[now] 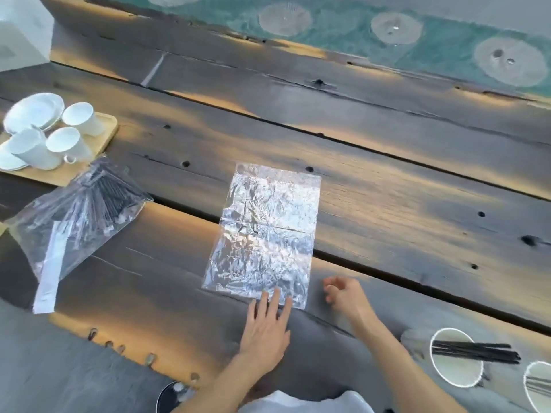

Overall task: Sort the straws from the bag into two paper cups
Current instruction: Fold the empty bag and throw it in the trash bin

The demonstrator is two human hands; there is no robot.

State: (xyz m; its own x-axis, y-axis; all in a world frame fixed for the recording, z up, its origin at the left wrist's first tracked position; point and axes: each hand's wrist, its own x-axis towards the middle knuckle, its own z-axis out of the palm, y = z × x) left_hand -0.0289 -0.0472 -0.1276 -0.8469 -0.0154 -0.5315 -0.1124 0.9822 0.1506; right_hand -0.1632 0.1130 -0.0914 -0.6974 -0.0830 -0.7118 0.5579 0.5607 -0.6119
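The left hand (265,326) lies flat, fingers straight, pressing the near edge of an empty clear bag (265,231) whose long axis runs away from the hands; the right hand (346,296) hovers just beside that bag's near right corner, fingers loosely curled, holding nothing; the fuller bag of straws (80,216) lies well off to the left, nearer the left hand; two paper cups (456,360), straws already in them, stand right of the right forearm; so the next reach likely goes left.
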